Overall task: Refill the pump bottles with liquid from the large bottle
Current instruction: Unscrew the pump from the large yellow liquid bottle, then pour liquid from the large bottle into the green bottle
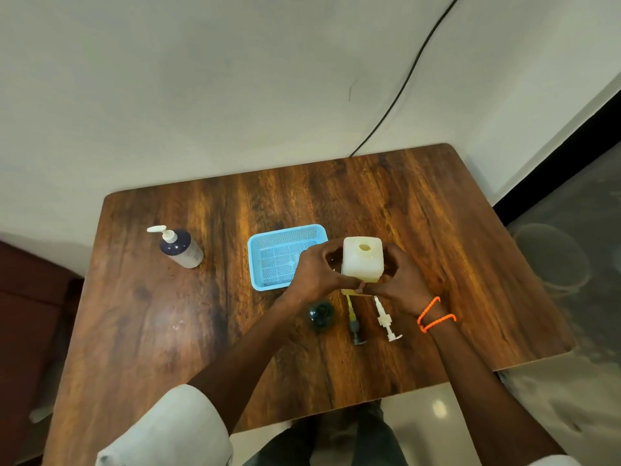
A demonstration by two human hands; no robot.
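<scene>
A large square translucent bottle [362,260] with yellowish liquid stands upright mid-table, its mouth uncapped. My left hand [317,270] wraps its left side and my right hand [401,280] its right side, fingertips meeting in front. Just in front, a small dark green bottle [321,315] stands with no pump in its neck. Beside it lie two removed pump heads: a dark one [355,327] with a yellowish tube, and a white one [385,319]. A dark navy pump bottle [181,248] with a white pump stands at the far left.
A light blue mesh basket [285,233] sits just left of the large bottle. The wooden table [168,331] ends near my body and to the right. A black cable runs down the wall behind. An orange cord circles my right wrist.
</scene>
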